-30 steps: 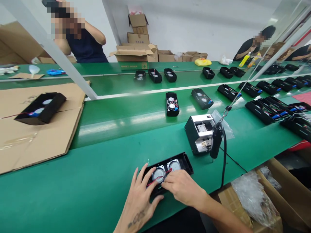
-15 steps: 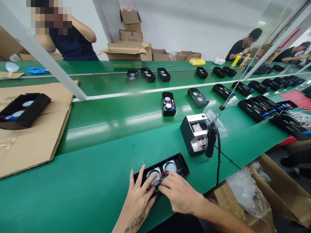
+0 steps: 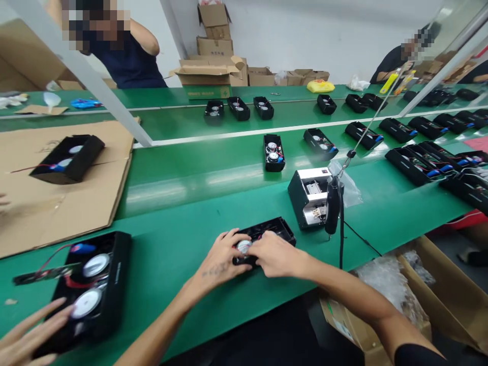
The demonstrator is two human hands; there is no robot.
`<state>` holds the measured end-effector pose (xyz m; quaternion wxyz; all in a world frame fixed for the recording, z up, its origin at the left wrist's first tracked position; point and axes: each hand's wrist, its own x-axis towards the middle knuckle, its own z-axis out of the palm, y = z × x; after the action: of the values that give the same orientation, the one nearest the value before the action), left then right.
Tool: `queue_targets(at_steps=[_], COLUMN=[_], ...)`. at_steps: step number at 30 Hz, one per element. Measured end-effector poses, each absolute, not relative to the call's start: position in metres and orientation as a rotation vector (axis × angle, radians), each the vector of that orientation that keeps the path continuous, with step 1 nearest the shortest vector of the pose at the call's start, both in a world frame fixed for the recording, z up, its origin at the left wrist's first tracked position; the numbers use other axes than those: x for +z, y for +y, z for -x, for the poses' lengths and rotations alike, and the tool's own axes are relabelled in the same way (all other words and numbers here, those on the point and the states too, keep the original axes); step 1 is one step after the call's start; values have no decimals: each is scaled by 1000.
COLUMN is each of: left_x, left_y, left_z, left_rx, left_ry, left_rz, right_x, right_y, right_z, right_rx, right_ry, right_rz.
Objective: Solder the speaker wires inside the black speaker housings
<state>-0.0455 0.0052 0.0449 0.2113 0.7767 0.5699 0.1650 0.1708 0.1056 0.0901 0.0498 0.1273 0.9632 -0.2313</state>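
In front of me on the green bench lies a black speaker housing (image 3: 284,227) with round silver speakers inside. One speaker (image 3: 244,247) shows between my hands; the other is mostly covered. My left hand (image 3: 223,256) is closed around the left end of the housing, fingers over the far side and thumb at the near side. With curled fingers, my right hand (image 3: 275,255) reaches into the middle of the housing. Its fingertips are hidden, so what they pinch cannot be made out. Right of the housing hangs a black electric screwdriver (image 3: 333,206).
At lower left another person's hand (image 3: 36,330) touches a second speaker housing (image 3: 122,284) with a circuit board hanging out. A black-and-silver machine (image 3: 299,203) stands behind the screwdriver. Cardboard (image 3: 122,188) covers the far left. Several housings line the belt; people sit beyond.
The view has shifted. My left hand has gone from spread fingers over a speaker to gripping the housing's left end. A second housing and another person's hand have appeared at lower left.
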Motion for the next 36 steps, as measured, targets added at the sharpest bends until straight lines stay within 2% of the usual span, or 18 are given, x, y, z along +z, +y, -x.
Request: queue_targets(at_steps=[5,10,23,26,28,30,32,34,36], left_x=[62,61,66,63,54,38,22,11,6], left_y=[31,35,28,16,2,-13,-26,-33,-35], left_z=[61,61,52,45,38,30,24,20,19], left_rx=[400,414,379,389,436,532,633,705,752], left_ry=[1526,1523,1515,1538,1588,1673,1731,1751,1749], left_rz=[-2050,-2030,-2153,-2213,-2309,-2465,-2586,-2616,-2603], right_x=[109,115,89,85,77,65,52,42,36], right_y=[133,127,105,91,83,82,92,113,139], right_z=[-148,-146,-150,-164,-183,-210,-240,-269,-293], right_rx=[-932,-760,-492,-493,-618,-770,-629,-226,-71], right_ry=[2732,2793,2946,3026,3246,3575,3783,3536,3171], right_rz=[-449,-469,-427,-437,-527,-851,-1600,-2485,-2876])
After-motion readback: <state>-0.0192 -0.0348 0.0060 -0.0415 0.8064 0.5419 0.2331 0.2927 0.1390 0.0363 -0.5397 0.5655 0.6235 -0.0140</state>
